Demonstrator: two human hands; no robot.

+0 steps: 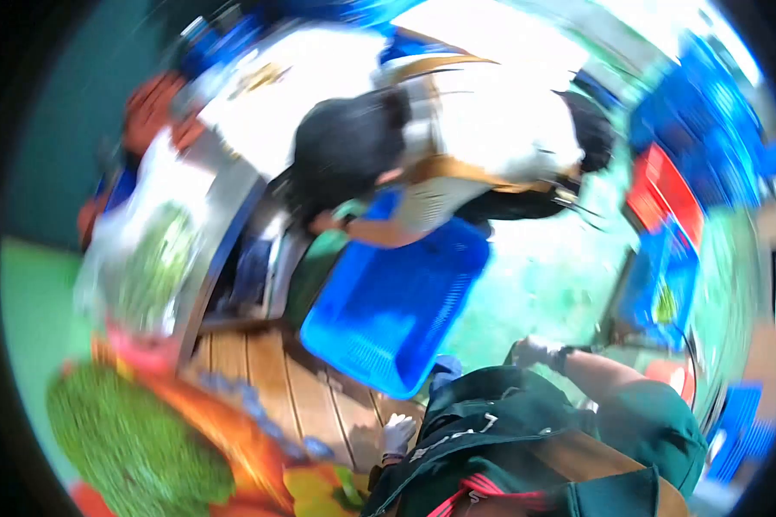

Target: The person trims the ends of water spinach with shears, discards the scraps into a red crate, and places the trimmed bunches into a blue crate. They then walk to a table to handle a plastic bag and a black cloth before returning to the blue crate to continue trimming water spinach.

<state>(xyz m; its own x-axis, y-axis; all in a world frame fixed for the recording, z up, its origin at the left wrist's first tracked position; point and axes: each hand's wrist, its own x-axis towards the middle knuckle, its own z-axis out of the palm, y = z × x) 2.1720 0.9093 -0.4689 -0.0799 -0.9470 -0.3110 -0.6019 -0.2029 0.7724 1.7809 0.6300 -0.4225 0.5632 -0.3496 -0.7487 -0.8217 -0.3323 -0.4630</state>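
My left hand [398, 433], in a pale glove, is low in front of me beside a slatted wooden surface [258, 355]. Its fingers look spread, and nothing shows in them. To the right of my dark green apron [491, 413], my gloved right hand [535, 352] hangs over the green floor; blur hides how its fingers lie. Ahead of both hands is a large blue plastic basket [388, 304], tilted, with no contents visible. A co-worker [491, 123] bends over its far end, one arm [381, 234] reaching across it.
At lower left lies a heap of green leafy vegetables [136, 439] by blurred orange goods [233, 433]. A clear plastic bag of greens [155, 265] rests beside the counter edge [223, 249]. On the right are a red crate [666, 187], a blue crate [646, 278] and stacked blue crates [698, 129].
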